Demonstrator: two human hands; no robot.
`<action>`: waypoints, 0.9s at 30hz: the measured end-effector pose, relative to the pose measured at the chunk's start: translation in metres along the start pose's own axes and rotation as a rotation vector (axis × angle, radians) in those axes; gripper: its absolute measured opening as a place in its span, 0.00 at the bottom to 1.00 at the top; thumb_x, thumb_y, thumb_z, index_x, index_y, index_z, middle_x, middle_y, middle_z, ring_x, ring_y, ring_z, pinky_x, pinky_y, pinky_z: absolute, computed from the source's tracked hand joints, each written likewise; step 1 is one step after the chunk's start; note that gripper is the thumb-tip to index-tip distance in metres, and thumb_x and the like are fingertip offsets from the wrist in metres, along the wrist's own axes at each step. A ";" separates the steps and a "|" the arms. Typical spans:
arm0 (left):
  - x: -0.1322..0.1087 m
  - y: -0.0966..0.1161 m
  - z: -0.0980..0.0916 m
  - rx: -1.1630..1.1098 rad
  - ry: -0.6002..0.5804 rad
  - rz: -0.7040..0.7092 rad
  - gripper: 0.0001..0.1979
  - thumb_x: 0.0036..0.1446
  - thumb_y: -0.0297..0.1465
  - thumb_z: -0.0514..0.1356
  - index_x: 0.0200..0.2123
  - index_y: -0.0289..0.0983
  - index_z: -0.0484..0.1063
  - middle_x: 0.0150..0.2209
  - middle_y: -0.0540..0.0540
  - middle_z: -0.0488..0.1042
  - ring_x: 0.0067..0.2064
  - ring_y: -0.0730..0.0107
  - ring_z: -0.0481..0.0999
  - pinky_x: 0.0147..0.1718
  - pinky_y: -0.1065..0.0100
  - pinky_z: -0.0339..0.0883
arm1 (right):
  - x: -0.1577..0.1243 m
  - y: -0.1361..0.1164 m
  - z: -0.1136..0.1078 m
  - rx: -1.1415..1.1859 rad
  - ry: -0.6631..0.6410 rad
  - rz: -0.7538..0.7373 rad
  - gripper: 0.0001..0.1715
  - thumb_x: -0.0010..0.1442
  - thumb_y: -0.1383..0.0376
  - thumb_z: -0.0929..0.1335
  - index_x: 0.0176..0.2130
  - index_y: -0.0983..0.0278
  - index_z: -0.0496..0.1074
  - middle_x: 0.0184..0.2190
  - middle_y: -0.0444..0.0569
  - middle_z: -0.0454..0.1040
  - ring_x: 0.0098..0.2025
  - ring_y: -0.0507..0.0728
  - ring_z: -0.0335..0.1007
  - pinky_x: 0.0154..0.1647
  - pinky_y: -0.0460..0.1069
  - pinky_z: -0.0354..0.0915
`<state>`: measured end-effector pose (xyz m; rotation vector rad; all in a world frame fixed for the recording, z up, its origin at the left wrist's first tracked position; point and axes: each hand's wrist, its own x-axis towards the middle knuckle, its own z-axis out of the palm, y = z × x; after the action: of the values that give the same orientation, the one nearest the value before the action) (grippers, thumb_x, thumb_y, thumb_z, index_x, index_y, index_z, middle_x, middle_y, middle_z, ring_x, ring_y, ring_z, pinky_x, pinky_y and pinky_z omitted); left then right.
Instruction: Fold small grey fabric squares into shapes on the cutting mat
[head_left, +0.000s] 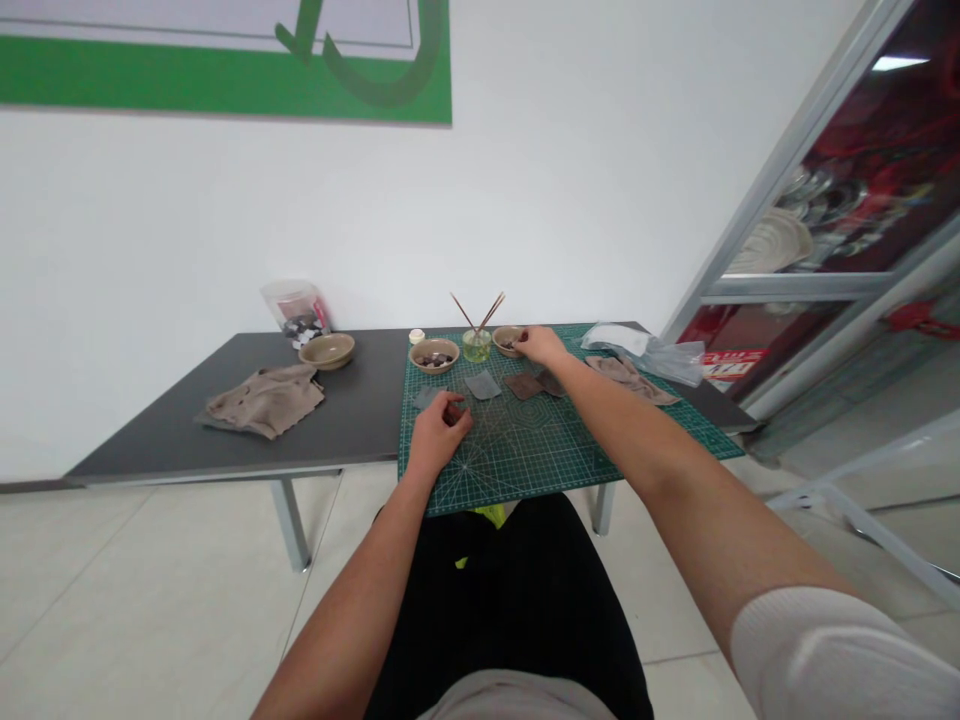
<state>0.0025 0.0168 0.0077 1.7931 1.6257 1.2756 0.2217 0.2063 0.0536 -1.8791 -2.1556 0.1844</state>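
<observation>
My left hand (441,432) rests curled on the green cutting mat (517,462), just beside a small grey swatch (427,397). Whether its fingers pinch anything is hidden. My right hand (540,345) reaches the rim of a small ceramic bowl (508,340), its fingertips over the dark pieces inside. Between the hands stand a glass jar of green liquid (476,346) holding thin wooden sticks and a ceramic bowl of dark pebble-like pieces (433,354). A grey swatch (482,385) and two brown swatches (523,386) lie on the mat.
The mat sits on a dark grey table (360,415). Left of it lie a crumpled beige cloth (262,402), a ceramic bowl (326,351) and a plastic bag of pieces (296,312). A clear plastic bag (645,352) and a brown cloth (630,380) lie right.
</observation>
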 end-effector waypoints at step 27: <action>0.001 -0.003 0.000 -0.117 -0.015 -0.006 0.10 0.54 0.35 0.60 0.40 0.39 0.71 0.25 0.54 0.70 0.27 0.74 0.69 0.29 0.71 0.61 | 0.024 -0.014 0.008 -0.048 -0.019 0.218 0.29 0.52 0.56 0.73 0.50 0.71 0.74 0.48 0.68 0.75 0.51 0.66 0.74 0.47 0.52 0.69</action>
<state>0.0012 0.0186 0.0055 1.7225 1.5144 1.3234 0.2038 0.2283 0.0530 -2.1466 -1.9805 0.1961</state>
